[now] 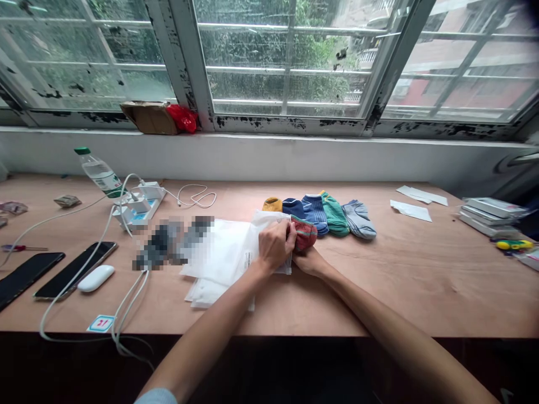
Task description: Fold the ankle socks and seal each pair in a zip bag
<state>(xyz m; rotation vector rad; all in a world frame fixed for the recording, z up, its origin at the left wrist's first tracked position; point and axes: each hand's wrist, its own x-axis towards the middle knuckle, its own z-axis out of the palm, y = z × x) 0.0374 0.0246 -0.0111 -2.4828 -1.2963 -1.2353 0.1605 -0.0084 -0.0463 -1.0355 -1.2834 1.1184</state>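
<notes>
A white translucent plastic bag (264,221) lies at mid-table, with my left hand (275,245) closed over its right end. My right hand (310,260) is closed beneath a bundled red sock (305,233), which sits against the bag's edge between both hands. Its fingers are partly hidden. Behind them, folded socks form a row: yellow (273,204), dark blue (293,207), striped blue (315,213), green (334,214) and grey-blue (359,219). More white bags (221,247) lie in a stack left of my left hand.
To the left are a power strip (145,210) with cables, a bottle (100,173), two phones (76,271) and a white mouse (96,278). White papers (411,210) and stacked boxes (490,216) are at the right. The table's front edge (311,335) is near.
</notes>
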